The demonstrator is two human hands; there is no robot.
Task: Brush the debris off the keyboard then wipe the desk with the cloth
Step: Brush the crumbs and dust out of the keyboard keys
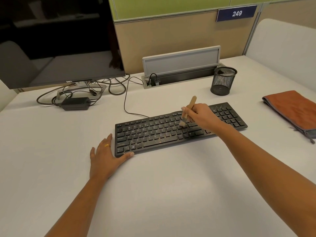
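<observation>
A black keyboard point(153, 134) speckled with brown debris lies at an angle on the white desk point(162, 185). My right hand point(200, 115) grips a small wooden-handled brush point(188, 108), its pale bristles touching the keys right of the keyboard's middle. My left hand point(106, 156) lies flat on the desk at the keyboard's near-left corner, thumb against its front edge, a gold ring on one finger. A folded orange cloth point(292, 108) with a grey border lies at the right edge of the desk.
A dark monitor point(59, 40) stands at the back left, with tangled cables and a black power adapter point(75, 103) under it. A black mesh pen cup point(223, 81) stands behind the keyboard, beside an open grey cable box point(181, 65). The keyboard's cable runs back to it.
</observation>
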